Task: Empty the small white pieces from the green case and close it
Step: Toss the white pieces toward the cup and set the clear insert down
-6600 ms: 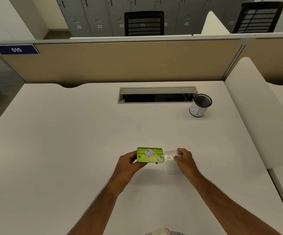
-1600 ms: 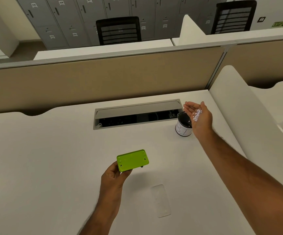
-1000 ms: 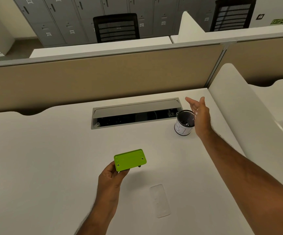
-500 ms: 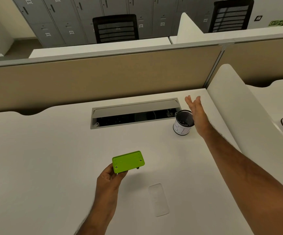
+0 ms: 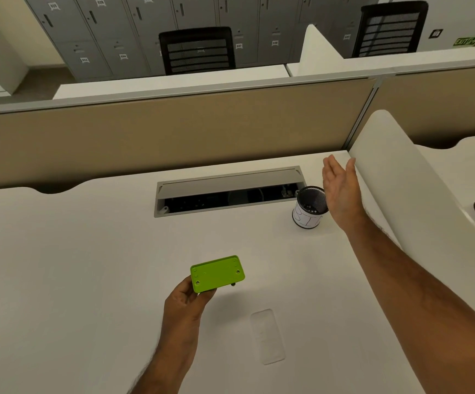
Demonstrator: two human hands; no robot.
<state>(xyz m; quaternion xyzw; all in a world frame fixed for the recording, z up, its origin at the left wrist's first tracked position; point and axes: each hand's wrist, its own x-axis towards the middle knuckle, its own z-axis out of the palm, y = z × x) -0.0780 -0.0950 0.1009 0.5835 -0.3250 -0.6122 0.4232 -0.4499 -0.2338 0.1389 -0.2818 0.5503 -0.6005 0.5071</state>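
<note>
Holding the green case (image 5: 217,273) by its near-left corner, the left hand (image 5: 186,301) keeps it raised over the desk (image 5: 74,265), with the flat screw-dotted underside turned toward the camera. Long axis runs left to right, tipped up a little at the right end.

Right hand (image 5: 341,193) is flat, fingers spread, palm facing left, nothing in it. It hangs just beside the mesh cup (image 5: 310,207) at the far right, well apart from the case.

Clear lid (image 5: 267,335) lies flat on the desk, long axis pointing away from the person, slightly right of the case and nearer the body. It sits between the two forearms; the left hand is nearer to it but occupied, so my guess is the free right hand must come back for it.

Hard to make out:
- Inside of the case faces away, so cannot tell whether any white pieces remain.
- Pale specks at the cup bottom (image 5: 310,207) may be the pieces; too small to be sure.
- Lid is nearly invisible against the white top; only its outline shows.
- A small dark nub under the case's right edge, unidentified.
</note>
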